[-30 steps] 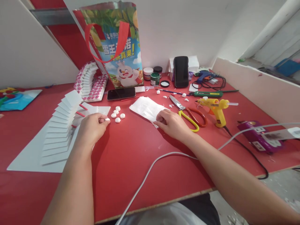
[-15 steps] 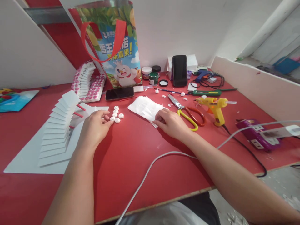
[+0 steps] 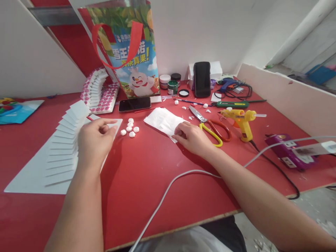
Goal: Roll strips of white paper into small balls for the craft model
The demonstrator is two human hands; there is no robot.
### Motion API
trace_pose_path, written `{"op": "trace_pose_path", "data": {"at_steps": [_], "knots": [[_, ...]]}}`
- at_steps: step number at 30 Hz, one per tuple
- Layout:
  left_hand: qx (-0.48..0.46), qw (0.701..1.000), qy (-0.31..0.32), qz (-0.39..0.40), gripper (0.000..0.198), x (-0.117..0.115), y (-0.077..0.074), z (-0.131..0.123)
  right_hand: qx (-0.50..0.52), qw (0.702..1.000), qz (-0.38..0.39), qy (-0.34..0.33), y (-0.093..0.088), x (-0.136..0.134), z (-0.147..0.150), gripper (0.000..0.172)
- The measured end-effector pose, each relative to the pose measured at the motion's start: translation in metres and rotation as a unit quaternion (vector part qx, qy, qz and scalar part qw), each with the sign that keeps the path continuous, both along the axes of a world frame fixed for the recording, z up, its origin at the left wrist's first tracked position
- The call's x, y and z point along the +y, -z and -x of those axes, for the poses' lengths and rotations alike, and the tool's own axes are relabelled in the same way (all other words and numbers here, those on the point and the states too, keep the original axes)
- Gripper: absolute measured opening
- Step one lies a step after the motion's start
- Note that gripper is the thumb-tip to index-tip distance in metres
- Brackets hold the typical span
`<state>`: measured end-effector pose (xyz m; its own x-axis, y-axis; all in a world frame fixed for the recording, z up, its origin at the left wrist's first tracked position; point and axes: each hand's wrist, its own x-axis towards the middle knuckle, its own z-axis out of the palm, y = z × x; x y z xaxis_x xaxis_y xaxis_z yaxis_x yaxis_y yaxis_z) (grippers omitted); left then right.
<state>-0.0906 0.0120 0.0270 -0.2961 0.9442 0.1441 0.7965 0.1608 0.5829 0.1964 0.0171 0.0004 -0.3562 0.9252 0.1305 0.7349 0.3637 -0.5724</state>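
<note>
"small white balls (image 3: 129, 128): where did they sit?"

"first, at left, came overlapping white boards (image 3: 61, 152), fanned like steps. the left hand (image 3: 96, 138) was by their right side, thumb and forefinger slightly apart. the balls sat clustered on the red tabletop (image 3: 147, 182), just right of it. next lay white paper (image 3: 162, 120), the right hand (image 3: 193, 138) at its near corner."

"pinching it?"

"its fingers were curled; i couldn't tell. scissors (image 3: 205, 121) and a yellow glue gun (image 3: 244, 125) lay farther right."
</note>
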Motion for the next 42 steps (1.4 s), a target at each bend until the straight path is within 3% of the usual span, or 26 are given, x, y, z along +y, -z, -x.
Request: {"op": "trace_pose_path", "data": {"at_steps": [3, 8, 10, 13, 16, 20, 26, 31, 36, 39, 41, 42], "knots": [[0.045, 0.999, 0.019, -0.009, 0.032, 0.005, 0.007, -0.001, 0.004, 1.0, 0.002, -0.001, 0.0, 0.0, 0.0, 0.009], [0.073, 0.995, 0.066, 0.033, 0.015, 0.01, 0.018, 0.003, 0.003, 1.0, 0.004, 0.0, -0.001, 0.0, 0.0, 0.009], [0.035, 0.997, 0.051, 0.054, 0.011, 0.009, 0.019, 0.007, 0.004, 1.0, 0.005, 0.001, -0.001, 0.0, 0.0, 0.008], [-0.092, 0.993, 0.018, 0.078, 0.012, 0.007, 0.015, 0.008, 0.004, 1.0, 0.01, 0.005, -0.001, 0.0, 0.0, 0.008], [-0.201, 0.979, 0.023, 0.039, 0.018, 0.004, 0.007, 0.001, 0.006, 1.0, 0.009, 0.005, -0.001, 0.0, 0.0, 0.008], [-0.234, 0.972, 0.032, -0.006, 0.019, 0.001, 0.0, -0.009, 0.01, 1.0, 0.006, 0.002, -0.001, 0.0, 0.0, 0.009], [-0.188, 0.98, 0.059, -0.036, 0.017, 0.001, 0.002, -0.008, 0.014, 1.0, 0.006, 0.005, -0.002, 0.0, 0.001, 0.01], [-0.031, 0.996, 0.061, -0.049, 0.01, 0.0, 0.0, -0.004, 0.015, 1.0, 0.004, 0.003, -0.003, 0.0, 0.001, 0.011], [0.028, 0.999, 0.023, 0.007, 0.013, 0.002, 0.002, 0.001, 0.011, 1.0, 0.01, 0.006, -0.004, 0.0, 0.001, 0.011], [-0.045, 0.998, 0.0, 0.042, 0.012, 0.003, 0.005, 0.003, 0.008, 1.0, 0.012, 0.006, -0.004, 0.0, 0.001, 0.011], [-0.19, 0.981, 0.002, 0.028, 0.017, 0.003, 0.005, 0.003, 0.005, 1.0, 0.012, 0.006, -0.004, 0.0, 0.001, 0.01], [-0.281, 0.96, 0.014, 0.015, 0.02, 0.002, 0.003, 0.003, 0.004, 1.0, 0.012, 0.006, -0.004, 0.0, 0.001, 0.01]]}}
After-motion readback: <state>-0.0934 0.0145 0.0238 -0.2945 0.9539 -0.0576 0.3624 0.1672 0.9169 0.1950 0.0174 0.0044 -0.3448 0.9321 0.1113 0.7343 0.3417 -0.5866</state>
